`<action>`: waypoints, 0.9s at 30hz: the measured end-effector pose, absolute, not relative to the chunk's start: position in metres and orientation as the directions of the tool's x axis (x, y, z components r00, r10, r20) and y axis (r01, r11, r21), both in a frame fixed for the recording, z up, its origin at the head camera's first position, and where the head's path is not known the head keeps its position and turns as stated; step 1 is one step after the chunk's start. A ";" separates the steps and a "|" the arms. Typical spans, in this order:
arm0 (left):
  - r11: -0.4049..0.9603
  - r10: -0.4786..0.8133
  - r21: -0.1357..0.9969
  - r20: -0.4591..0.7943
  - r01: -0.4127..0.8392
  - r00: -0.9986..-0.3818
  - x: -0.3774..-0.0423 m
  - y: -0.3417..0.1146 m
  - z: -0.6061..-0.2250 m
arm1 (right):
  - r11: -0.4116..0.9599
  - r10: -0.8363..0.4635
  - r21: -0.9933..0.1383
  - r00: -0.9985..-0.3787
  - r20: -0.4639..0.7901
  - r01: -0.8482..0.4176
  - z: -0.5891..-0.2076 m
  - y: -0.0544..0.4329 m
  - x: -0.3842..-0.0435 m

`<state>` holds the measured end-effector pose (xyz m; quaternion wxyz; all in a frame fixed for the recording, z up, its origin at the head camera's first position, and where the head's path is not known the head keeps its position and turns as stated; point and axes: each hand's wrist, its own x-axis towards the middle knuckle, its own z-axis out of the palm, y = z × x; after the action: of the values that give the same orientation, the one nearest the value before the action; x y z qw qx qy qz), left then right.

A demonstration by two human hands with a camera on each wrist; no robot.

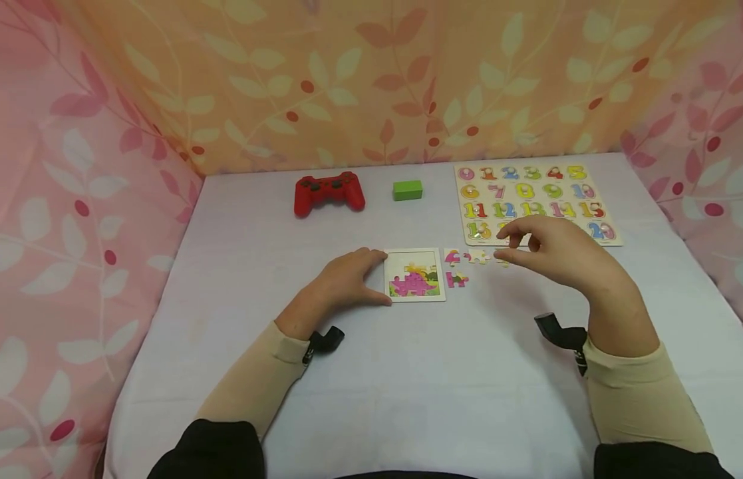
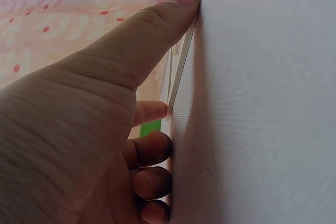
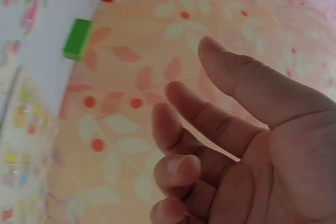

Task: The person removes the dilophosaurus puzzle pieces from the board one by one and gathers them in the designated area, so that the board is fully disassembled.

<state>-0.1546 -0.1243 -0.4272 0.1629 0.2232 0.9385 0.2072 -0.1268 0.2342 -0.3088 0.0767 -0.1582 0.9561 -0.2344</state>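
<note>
My left hand (image 1: 341, 279) holds a small white-framed dinosaur jigsaw (image 1: 416, 299) by its left side, index finger at the far corner and thumb at the near corner. In the left wrist view the thumb presses the edge of the frame (image 2: 181, 72), with the other fingers bent beneath. Part of the picture is filled in, with a pink dinosaur at the bottom. Several loose jigsaw pieces (image 1: 457, 280) lie just right of the frame. My right hand (image 1: 557, 253) hovers over the rightmost piece, partly covering it. Its fingers (image 3: 178, 166) are loosely bent, thumb apart, with nothing between them.
A wooden number board (image 1: 483, 193) lies at the back right, partly under my right hand in the head view. A green block (image 1: 408, 191) and a red game controller (image 1: 329, 191) stand farther back. Patterned curtains (image 1: 371, 80) enclose the white-covered table (image 1: 437, 379).
</note>
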 end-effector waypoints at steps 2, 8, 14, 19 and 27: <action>0.814 0.487 0.464 -0.216 0.350 -0.847 -0.155 -0.124 -0.428 | 0.839 -0.346 -0.464 -0.937 -0.049 -0.285 -0.301 0.233 -0.123; 0.818 0.483 0.460 -0.227 0.344 -0.846 -0.155 -0.124 -0.429 | 0.812 -0.372 -0.461 -0.926 0.063 -0.358 -0.292 0.213 -0.116; 0.820 0.477 0.461 -0.223 0.339 -0.850 -0.154 -0.124 -0.429 | 0.778 -0.388 -0.463 -0.905 0.176 -0.424 -0.300 0.178 -0.118; 0.819 0.478 0.462 -0.224 0.340 -0.849 -0.154 -0.124 -0.430 | 0.771 -0.438 -0.461 -0.891 0.118 -0.440 -0.317 0.151 -0.121; 0.815 0.487 0.457 -0.208 0.356 -0.848 -0.156 -0.124 -0.428 | 0.767 -0.559 -0.457 -0.818 -0.133 -0.450 -0.362 0.123 -0.137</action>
<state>-0.1555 -0.1242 -0.4278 0.1598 0.2243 0.9392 0.2053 -0.1370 0.1230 -0.3615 0.1318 -0.2711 0.9307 -0.2072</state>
